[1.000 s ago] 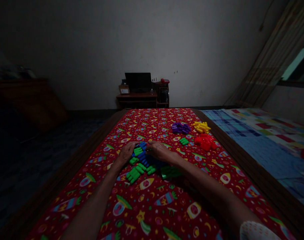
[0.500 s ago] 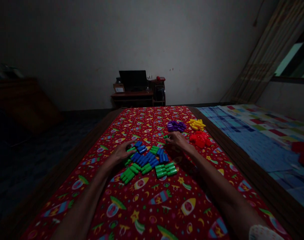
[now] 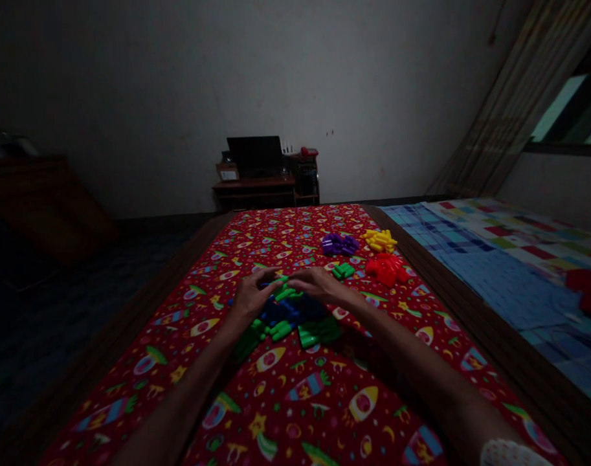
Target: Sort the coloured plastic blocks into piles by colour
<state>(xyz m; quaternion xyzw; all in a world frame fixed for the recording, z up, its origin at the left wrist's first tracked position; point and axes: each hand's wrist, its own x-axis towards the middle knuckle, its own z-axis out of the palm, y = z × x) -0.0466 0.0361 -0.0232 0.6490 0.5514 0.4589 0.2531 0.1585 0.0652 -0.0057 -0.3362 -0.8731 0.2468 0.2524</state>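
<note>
A wooden cabinet [image 3: 47, 204] stands in shadow at far left. Next, against the wall, comes a small desk [image 3: 254, 184] bearing a black monitor [image 3: 254, 155]. In the foreground, a red cloth [image 3: 305, 414] printed with rockets and stars carries the toy blocks. The left hand [image 3: 251, 294] is curved over the left side of the main cluster, its thumb apart from the fingers; whether it grips a block cannot be told. Green blocks [image 3: 281, 331] and blue blocks [image 3: 299, 310] lie together beneath and between the hands — partly hidden and in shadow. The right hand [image 3: 317, 285] points inward with bent fingers, its fingertips near the left thumb and just beside a green piece [image 3: 284, 292]; its grip, too, cannot be told. Farther right are sorted piles: a purple pile [image 3: 340, 244], a small green pile [image 3: 343, 270] nearer the hands, a yellow pile [image 3: 380, 241] and, in front of it, a red pile [image 3: 387, 269]. Beyond the cloth's right side — a checked sheet [image 3: 470, 259], then a curtain [image 3: 499, 123].
</note>
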